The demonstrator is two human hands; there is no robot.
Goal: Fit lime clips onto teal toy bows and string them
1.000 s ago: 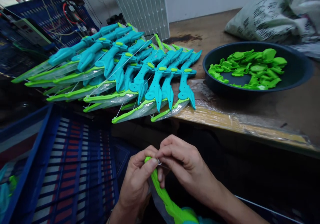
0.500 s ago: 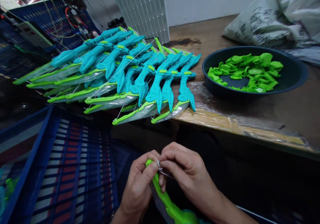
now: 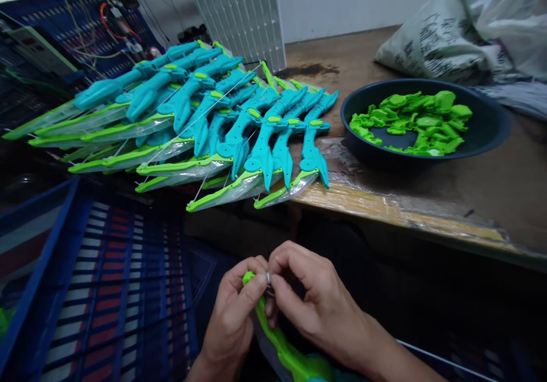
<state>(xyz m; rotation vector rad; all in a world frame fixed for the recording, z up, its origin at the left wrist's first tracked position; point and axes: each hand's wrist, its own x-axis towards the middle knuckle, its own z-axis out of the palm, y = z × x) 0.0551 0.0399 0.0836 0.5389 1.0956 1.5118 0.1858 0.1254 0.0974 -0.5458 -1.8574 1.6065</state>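
Note:
My left hand is closed around the tip of a green toy bow, thumb pressed near its end. The bow runs down toward the bottom edge, where a bit of turquoise shows. Against that tip, my right hand pinches a thin white string, which forms a small loop or knot between the fingertips of both hands. Farther right, a length of white string stretches out from under my right forearm. The exact knot is partly covered by my fingers.
Turquoise and green toy bows lie piled on the table, overhanging its front edge. A dark round basin holds green plastic pieces. Behind it rests a printed sack. Blue crates stand at lower left.
My right fingers have closed in on the string beside the bow tip, and the string loop now shows less. The whole view has shifted slightly; the pile and basin look unchanged.

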